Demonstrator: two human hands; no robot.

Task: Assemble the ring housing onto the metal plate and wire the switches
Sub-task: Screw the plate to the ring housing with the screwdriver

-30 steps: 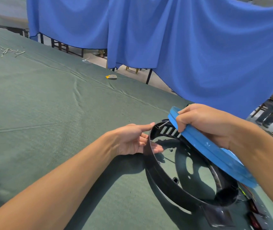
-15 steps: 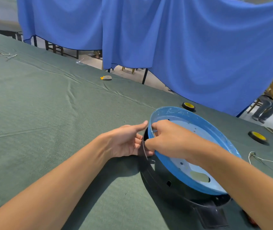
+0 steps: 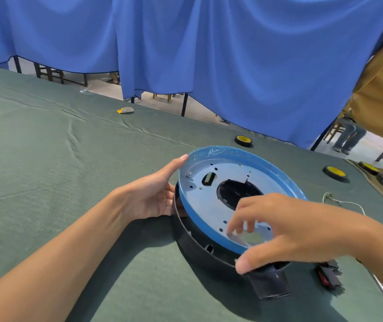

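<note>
The metal plate, which a second before had been held up on edge over the open ring, now lay face-up on top of the black ring housing, and the right hand had left its far rim and come round to the near side. The plate's blue-edged rim covered the housing, though on the left it stood a little proud of the black wall, with a gap showing beneath. Both sat on the green cloth of the table, right of centre and close to the person. The left hand rested against the housing's left side, fingers straight and close together, the forefinger tip touching the plate's rim. The right hand hovered above the plate's near part, fingers spread and loosely bent, holding nothing; the thumb lay beside the housing's outlet stub, and I could not tell whether it touched. Red-and-black switches lay just right of the housing, a white wire farther back, and yellow-cored tape rolls near the table's far edge, below the blue curtain.
</note>
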